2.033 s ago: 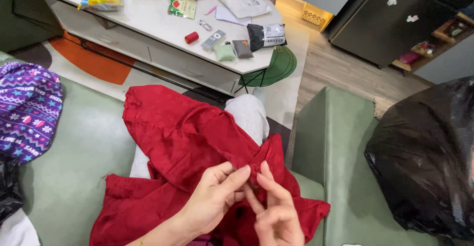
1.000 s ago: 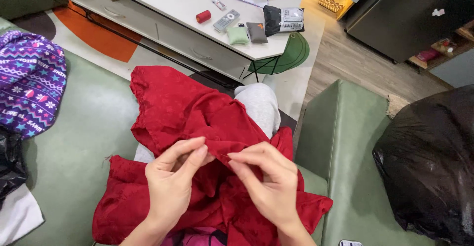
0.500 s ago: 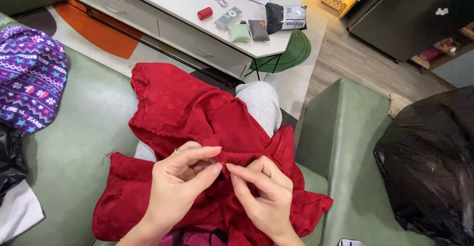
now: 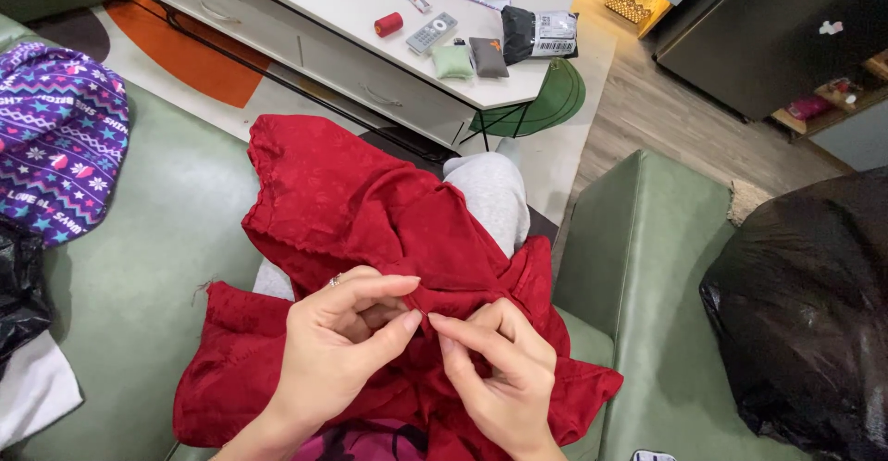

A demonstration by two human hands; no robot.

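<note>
I am pinching one fold of crumpled red woven fabric (image 4: 370,221) on my lap: left hand (image 4: 347,345) gripping from left, right hand (image 4: 499,378) from right, fingertips nearly touching, fold running away from me.

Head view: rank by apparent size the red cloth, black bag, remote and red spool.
1. Red cloth, though it is nearest the camera.
2. Black bag, partly cut off by the frame.
3. Remote.
4. Red spool.
</note>
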